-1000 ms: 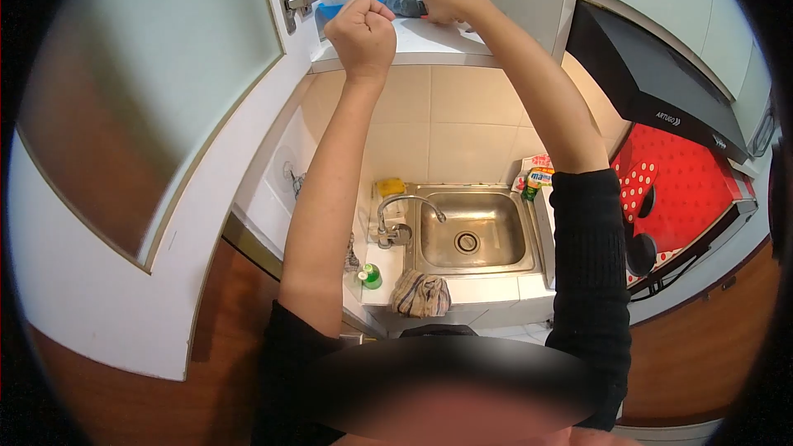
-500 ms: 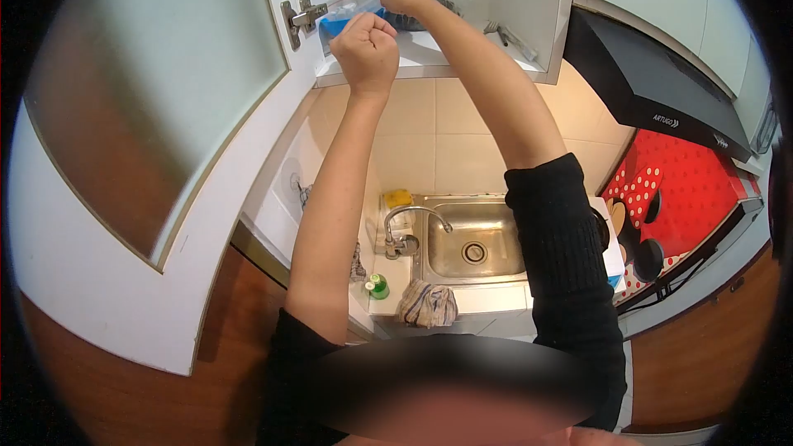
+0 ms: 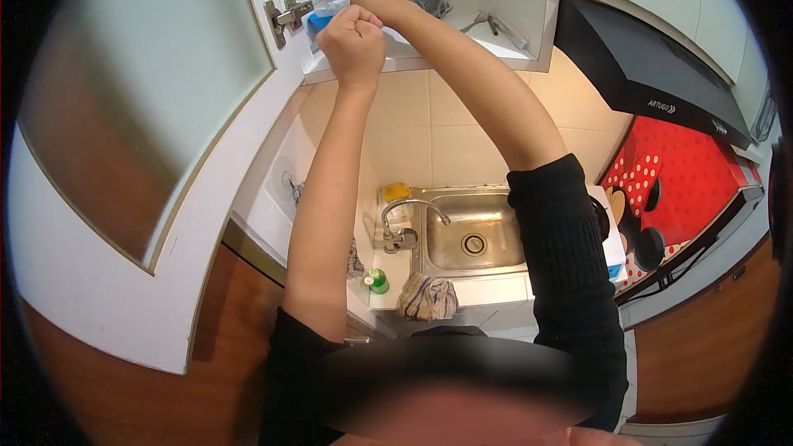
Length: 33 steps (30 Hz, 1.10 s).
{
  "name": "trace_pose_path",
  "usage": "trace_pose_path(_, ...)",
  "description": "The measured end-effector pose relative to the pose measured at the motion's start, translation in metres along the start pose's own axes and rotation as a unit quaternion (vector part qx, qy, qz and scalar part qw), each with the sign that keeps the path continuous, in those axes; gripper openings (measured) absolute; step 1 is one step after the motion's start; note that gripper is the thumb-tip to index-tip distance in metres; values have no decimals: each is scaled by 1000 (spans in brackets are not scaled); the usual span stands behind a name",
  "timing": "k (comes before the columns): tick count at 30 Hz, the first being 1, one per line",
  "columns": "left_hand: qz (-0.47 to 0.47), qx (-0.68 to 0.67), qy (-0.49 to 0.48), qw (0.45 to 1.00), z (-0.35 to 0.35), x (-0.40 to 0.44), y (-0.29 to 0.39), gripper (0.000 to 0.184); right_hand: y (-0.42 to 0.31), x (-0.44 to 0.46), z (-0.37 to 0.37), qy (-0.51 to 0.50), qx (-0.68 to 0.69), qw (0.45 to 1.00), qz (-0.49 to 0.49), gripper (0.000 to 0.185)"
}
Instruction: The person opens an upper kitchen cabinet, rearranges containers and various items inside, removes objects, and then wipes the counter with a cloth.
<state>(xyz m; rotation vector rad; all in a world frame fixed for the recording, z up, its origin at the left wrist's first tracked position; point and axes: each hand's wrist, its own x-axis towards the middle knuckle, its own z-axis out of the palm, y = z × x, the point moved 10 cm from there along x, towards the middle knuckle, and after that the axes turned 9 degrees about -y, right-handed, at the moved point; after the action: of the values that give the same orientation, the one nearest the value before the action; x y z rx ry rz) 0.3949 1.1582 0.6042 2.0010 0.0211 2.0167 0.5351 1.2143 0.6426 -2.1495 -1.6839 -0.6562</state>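
Observation:
My left hand (image 3: 353,45) is curled closed at the front edge of the cabinet shelf (image 3: 405,58); whatever it may hold is hidden. Just behind and above it, my right hand (image 3: 377,2) is bent over with its fingers out of sight. A blue plastic item (image 3: 318,21) lies beside my left hand. To the right of my right hand rests a clear bag with something dark in it (image 3: 429,2). A fork (image 3: 476,21) and other slim utensils (image 3: 508,31) lie farther right on the shelf.
The frosted cabinet door (image 3: 149,74) hangs open at left. Below are a steel sink (image 3: 487,235), a faucet (image 3: 401,238), a green bottle (image 3: 377,281), a striped cloth (image 3: 428,297) and a yellow sponge (image 3: 396,192). A black range hood (image 3: 644,66) juts out at right.
My right hand has moved left along the shelf, from the dark bag to near my left hand, uncovering the fork and utensils. My left hand stays closed in nearly the same place.

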Motion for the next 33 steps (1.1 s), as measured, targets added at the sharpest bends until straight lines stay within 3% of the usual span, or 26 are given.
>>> trace_pose_path(4, -44, -10, -20, 999, 3, 2, -11, 25, 0, -6, 2, -31, -3, 999, -17, 19)
trace_pose_path(9, -109, -8, -41, 993, 5, 5, -21, 23, 4, -49, -38, 60, 97, 994, 3, 20)
trace_pose_path(13, -180, 42, -117, 976, 15, 3, -29, 18, 22, -119, -69, 145, 168, 975, 14, 24)
trace_pose_path(18, -216, 115, -234, 941, 47, 1, -38, 23, 89, -136, -85, 113, 9, 990, 87, 26)
trace_pose_path(21, -221, 100, -188, 952, 39, 2, -38, 24, 112, -117, -84, 41, -42, 993, 98, 28)
trace_pose_path(24, -120, 18, -8, 993, -3, 3, -27, 18, 110, -100, -72, 5, -34, 998, 53, 27)
trace_pose_path(27, -70, -163, 160, 971, -39, -17, -37, 22, 85, -85, -49, -51, 82, 995, -11, 28)
trace_pose_path(30, -79, -174, 112, 975, -39, -28, -30, 22, 46, -68, -15, -125, 270, 953, -58, 31)
trace_pose_path(33, -58, -137, 62, 987, -33, -35, -22, 22, 20, -40, 15, -180, 194, 963, -48, 32)
